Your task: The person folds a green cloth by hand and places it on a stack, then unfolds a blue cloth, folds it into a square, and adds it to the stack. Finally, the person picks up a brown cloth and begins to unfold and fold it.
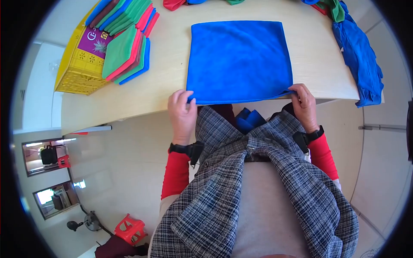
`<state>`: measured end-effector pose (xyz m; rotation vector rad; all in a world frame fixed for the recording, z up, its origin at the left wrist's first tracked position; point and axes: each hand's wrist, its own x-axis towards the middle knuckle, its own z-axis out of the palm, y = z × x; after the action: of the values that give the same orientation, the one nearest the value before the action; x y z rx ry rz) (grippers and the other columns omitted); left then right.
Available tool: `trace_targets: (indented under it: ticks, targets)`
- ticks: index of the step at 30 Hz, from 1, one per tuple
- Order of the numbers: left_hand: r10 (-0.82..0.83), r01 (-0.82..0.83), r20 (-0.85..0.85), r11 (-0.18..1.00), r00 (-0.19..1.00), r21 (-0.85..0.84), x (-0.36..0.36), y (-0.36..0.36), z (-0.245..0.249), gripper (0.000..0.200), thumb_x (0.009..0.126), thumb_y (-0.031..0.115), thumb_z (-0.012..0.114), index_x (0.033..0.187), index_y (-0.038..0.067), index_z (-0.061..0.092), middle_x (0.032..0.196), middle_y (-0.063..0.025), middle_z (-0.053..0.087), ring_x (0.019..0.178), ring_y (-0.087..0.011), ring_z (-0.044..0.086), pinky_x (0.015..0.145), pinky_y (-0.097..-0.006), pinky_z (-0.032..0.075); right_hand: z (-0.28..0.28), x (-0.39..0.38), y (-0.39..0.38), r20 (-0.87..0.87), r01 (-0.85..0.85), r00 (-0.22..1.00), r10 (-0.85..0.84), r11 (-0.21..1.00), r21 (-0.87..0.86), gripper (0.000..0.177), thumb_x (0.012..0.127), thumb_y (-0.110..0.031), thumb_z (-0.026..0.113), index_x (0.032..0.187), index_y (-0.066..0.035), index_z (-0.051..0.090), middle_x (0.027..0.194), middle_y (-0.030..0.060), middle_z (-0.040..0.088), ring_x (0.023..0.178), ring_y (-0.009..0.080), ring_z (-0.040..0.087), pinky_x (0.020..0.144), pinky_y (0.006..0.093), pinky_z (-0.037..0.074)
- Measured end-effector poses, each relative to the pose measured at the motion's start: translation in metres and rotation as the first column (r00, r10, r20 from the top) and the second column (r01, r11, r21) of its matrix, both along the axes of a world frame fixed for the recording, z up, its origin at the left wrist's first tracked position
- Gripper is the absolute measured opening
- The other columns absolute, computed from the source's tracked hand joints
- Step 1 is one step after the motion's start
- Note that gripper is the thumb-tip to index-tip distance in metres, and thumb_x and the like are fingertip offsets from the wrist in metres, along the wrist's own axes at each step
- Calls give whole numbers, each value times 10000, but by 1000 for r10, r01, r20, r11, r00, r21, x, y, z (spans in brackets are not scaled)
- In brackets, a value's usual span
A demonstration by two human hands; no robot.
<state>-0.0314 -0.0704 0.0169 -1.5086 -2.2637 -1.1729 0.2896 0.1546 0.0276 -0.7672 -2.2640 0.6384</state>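
A blue cloth (239, 60) lies spread flat on the pale wooden table (172, 56), its near edge at the table's front. My left hand (181, 112) pinches the cloth's near left corner. My right hand (303, 103) pinches the near right corner. Both wrists carry black bands over red sleeves.
A yellow crate (79, 64) at the table's left holds a stack of folded green, red and blue cloths (127, 53). More blue cloth (360, 56) hangs over the right edge, with other coloured cloths (333, 8) at the back. A red stool (131, 228) stands on the floor.
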Motion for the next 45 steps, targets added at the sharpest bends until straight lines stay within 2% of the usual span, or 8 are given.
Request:
trace_targets:
  ticks: [5,9,12,16,22,25,29,45]
  targets:
    - [-27,35,62,989,998,-141,-17,-17,1,209,853,11,729,1059,31,704,1075,-113,642,992,-287,648,901,-374,522,-4,-3,0,-13,33,999,-34,999,-22,200,882,79,612,1046,-32,640,1002,139,668,906,344,683,782,379,548]
    - [-29,39,112,995,993,-94,-20,-13,-9,223,812,0,739,1026,55,705,973,-104,645,910,-301,647,798,-393,528,-7,-2,-2,-26,51,998,-52,999,-17,194,891,76,616,1052,-29,640,980,122,661,847,287,671,751,336,536]
    - [-34,40,63,995,997,-93,-21,-11,-11,221,814,-4,737,1024,53,704,957,-102,647,891,-306,647,779,-391,531,-12,-1,-1,-76,51,995,-58,994,-97,231,896,91,601,1084,-34,652,964,63,636,759,153,571,686,269,466]
    - [-50,60,90,991,995,-119,-20,-13,-6,208,821,7,736,1020,56,701,946,-104,650,884,-311,649,772,-397,534,-12,-2,-1,-79,80,993,-93,985,-151,215,912,75,606,1093,-31,655,908,33,607,750,105,534,690,255,458]
    - [-92,93,15,965,996,-244,-23,-12,4,176,844,39,725,1016,51,690,957,-108,654,902,-313,654,784,-407,540,-11,-3,0,-75,117,988,-137,966,-229,175,920,35,636,1078,-36,660,909,60,629,728,132,571,690,265,490]
    - [-153,100,-206,964,967,-247,-25,-8,3,138,875,53,701,1012,46,683,961,-112,656,909,-322,656,783,-410,545,-16,-3,0,-92,137,982,-163,960,-244,169,923,29,637,1075,-40,662,902,54,631,730,126,569,688,263,490]
    - [-151,83,-269,965,951,-250,-27,-6,0,106,903,37,669,1009,45,671,981,-117,655,920,-327,657,789,-413,545,-17,-3,-1,-104,148,978,-179,957,-250,168,923,20,646,1076,-47,666,904,54,640,731,129,569,683,266,491]
    - [-276,202,-220,929,935,-309,-25,-20,6,209,842,15,728,1030,42,638,1058,-135,641,990,-349,636,844,-421,530,-20,-5,4,-113,148,977,-181,956,-254,149,964,2,620,1106,-29,650,842,10,578,754,75,525,709,232,458]
